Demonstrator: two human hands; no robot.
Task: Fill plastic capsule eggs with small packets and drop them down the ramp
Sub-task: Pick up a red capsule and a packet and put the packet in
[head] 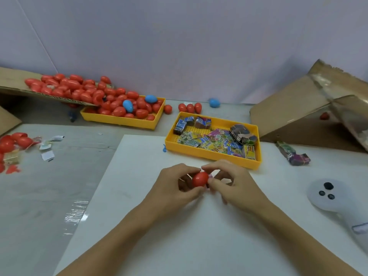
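Note:
My left hand grips a red capsule egg over the white board. My right hand pinches the egg's right end, where a bit of a pink packet shows between the fingers. Just behind the hands stands a yellow tray of small packets. A second yellow tray at the back left is heaped with red eggs and two blue ones. A cardboard ramp slopes up at the right.
A cardboard flap at the far left carries more red eggs. Loose red eggs and packets lie at the left edge. Three red eggs and a blue egg sit by the wall. A white controller lies at the right.

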